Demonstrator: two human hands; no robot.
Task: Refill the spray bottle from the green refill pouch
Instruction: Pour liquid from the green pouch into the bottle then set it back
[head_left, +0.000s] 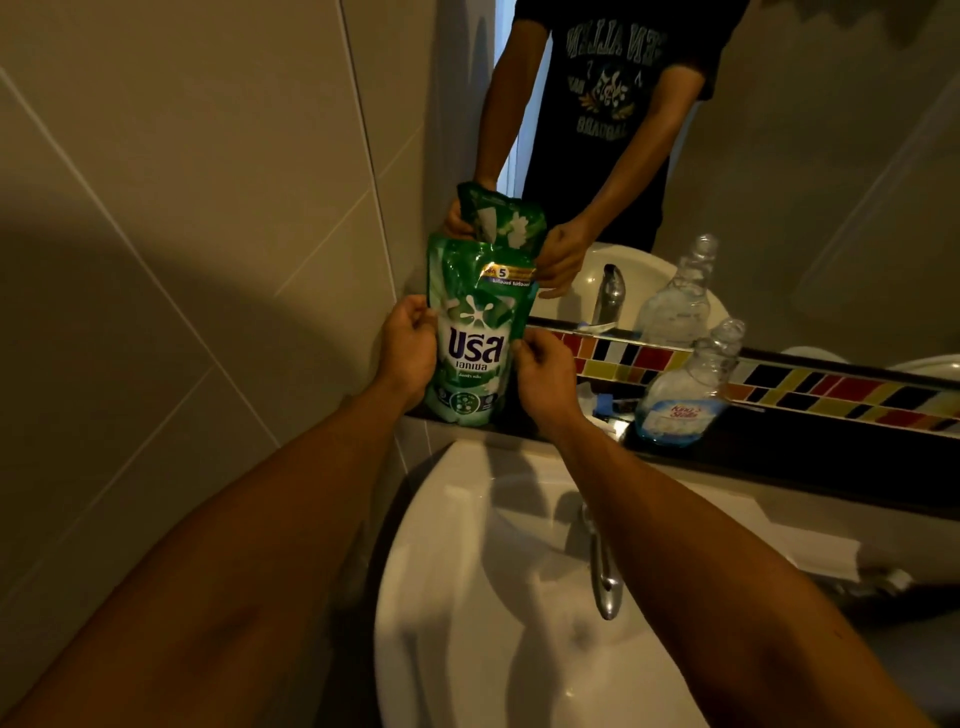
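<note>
The green refill pouch (475, 338) stands upright on the dark ledge (779, 457) behind the wash basin (467, 597), its base touching the ledge at the corner where the tiled wall (182, 208) meets the mirror (831, 156).

Left hand (408, 345): the grip is clamped on the pouch's left edge, fingers pinched on the film at about mid-height.

Right hand (543, 366): the grip is clamped on the pouch's right edge, slightly lower than the left grip. The pouch body lies between the two grips, printed face toward the camera. Above both grips, the pouch top appears sealed, with a yellow banner near its upper right corner.

The spray bottle (691, 384) stands upright on the same ledge, to the right of the right grip and apart from it. It is clear, its neck is open with no trigger head fitted, and a shallow layer of blue liquid sits at its base behind a blue label. Small items between the right grip and the bottle cannot be identified.

Below and nearer than both grips, the chrome faucet (602, 571) extends over the basin. A multicoloured tile strip (831, 387) runs along the wall behind the bottle.
</note>
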